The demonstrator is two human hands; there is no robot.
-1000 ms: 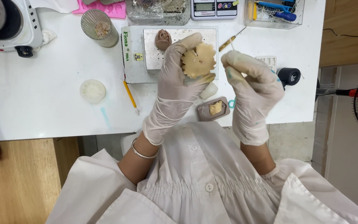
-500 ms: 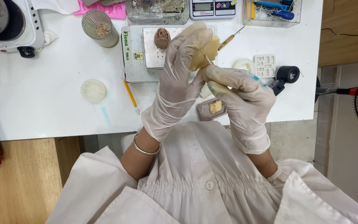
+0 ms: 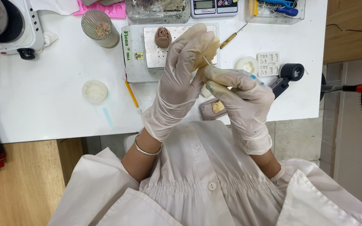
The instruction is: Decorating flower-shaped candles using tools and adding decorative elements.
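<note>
- Tan scalloped clay flower (image 3: pixel 208 52) sits up against the left hand's fingertips, above the grey metal block (image 3: pixel 147 50) on the white table (image 3: pixel 42 109); a second ago it lay flat and fully in view on those fingers, and now it is turned edge-on and mostly hidden by the glove.
- Since then the right hand has come in from well apart to touch the left hand, and the thin white stick now meets the flower.
- Left hand (image 3: pixel 179 81), in a pale glove, is curled loosely round the flower, fingers bent, thumb side toward the right hand.
- Right hand (image 3: pixel 241 98), gloved and smudged with blue, is closed in a pinch on the thin white stick (image 3: pixel 206 61), whose tip rests on the flower.
- Ribbed glass cup (image 3: pixel 99 27) at the table's far left holds a pinkish lump.
- Small brown mould (image 3: pixel 212 109) below the hands holds a tan piece.
- Clear plastic box (image 3: pixel 273 10) at the far edge holds blue-handled tools.
- Brown clay rose (image 3: pixel 162 37) stands on the metal block.
</note>
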